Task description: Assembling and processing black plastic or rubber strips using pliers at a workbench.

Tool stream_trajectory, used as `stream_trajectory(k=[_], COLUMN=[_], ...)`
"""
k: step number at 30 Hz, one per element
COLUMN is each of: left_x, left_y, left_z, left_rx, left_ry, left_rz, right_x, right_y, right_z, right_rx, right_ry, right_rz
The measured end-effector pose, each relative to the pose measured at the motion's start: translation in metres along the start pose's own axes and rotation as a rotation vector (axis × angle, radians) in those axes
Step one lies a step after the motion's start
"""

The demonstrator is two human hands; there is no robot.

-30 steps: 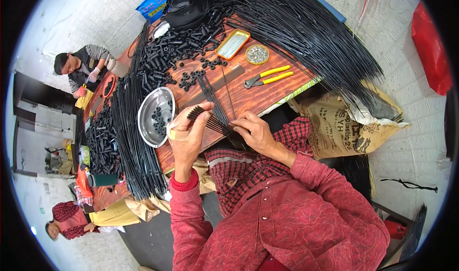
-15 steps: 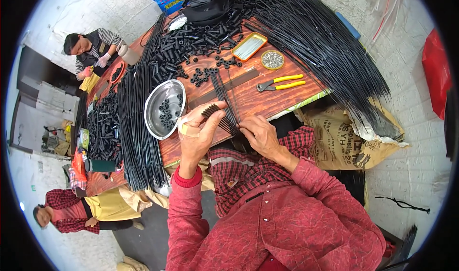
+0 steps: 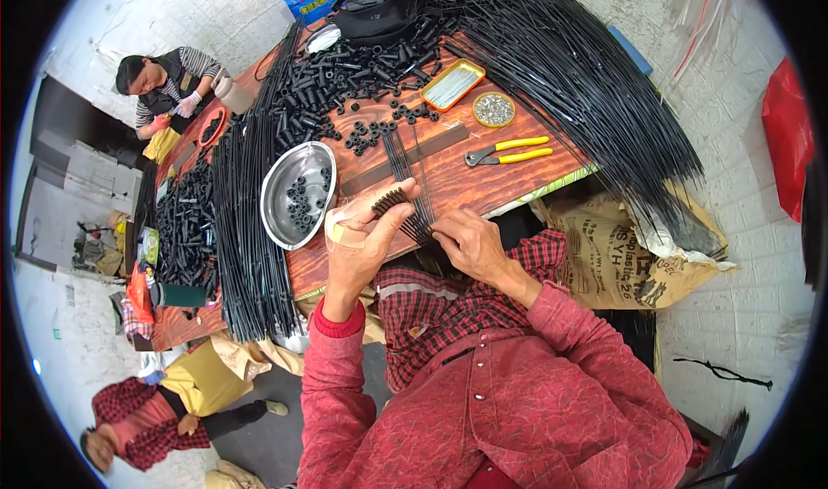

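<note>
My left hand [image 3: 360, 235], with a beige patch stuck on its back, is closed around a dark ribbed piece [image 3: 390, 201] that looks like a row of coils. Several thin black rods [image 3: 402, 159] run from the tabletop down between my two hands. The fingers of my right hand [image 3: 470, 243] are pinched together on the lower part of these rods at the table's near edge. Left of my left hand stands an oval steel bowl [image 3: 278, 197] with small black rings in it. Pliers with yellow handles [image 3: 509, 151] lie beyond my right hand.
Black sleeves [image 3: 323, 84] are heaped at the back. Long black rods lie in bundles at left [image 3: 246, 230] and right [image 3: 586, 84]. An orange-rimmed tray [image 3: 437, 103] and a dish of metal bits [image 3: 493, 109] stand mid-table. One person [image 3: 172, 92] sits far left; another [image 3: 142, 416] stands lower left.
My left hand has shifted slightly to the right with the ribbed piece. My right hand stays in place. The standing person at lower left has moved rightward and down in view.
</note>
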State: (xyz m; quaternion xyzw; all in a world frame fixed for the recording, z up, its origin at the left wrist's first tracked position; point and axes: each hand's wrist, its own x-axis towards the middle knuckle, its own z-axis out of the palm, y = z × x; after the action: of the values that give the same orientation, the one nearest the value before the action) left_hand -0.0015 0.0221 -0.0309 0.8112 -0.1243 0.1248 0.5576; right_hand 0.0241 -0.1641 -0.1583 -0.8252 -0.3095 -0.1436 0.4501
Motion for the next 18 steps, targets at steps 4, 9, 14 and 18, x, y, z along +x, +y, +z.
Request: stream_trajectory(k=[4,9,14,18], left_x=[0.0,-0.001,-0.001,-0.005], left_y=[0.002,0.002,-0.002,-0.002], left_z=[0.005,0.009,0.011,0.01], left_rx=[0.014,0.026,0.022,0.062], left_ry=[0.016,0.095,0.125,0.086], left_rz=[-0.015,-0.033,-0.056,-0.065], right_x=[-0.002,-0.004,0.003,0.003], right_y=[0.005,-0.002,-0.013,-0.008], right_z=[0.002,0.0,0.001,0.007], right_rx=[-0.013,0.053,0.132,0.183], right_ry=[0.027,0.025,0.136,0.108], right_rz=[0.004,0.039,-0.011,0.025])
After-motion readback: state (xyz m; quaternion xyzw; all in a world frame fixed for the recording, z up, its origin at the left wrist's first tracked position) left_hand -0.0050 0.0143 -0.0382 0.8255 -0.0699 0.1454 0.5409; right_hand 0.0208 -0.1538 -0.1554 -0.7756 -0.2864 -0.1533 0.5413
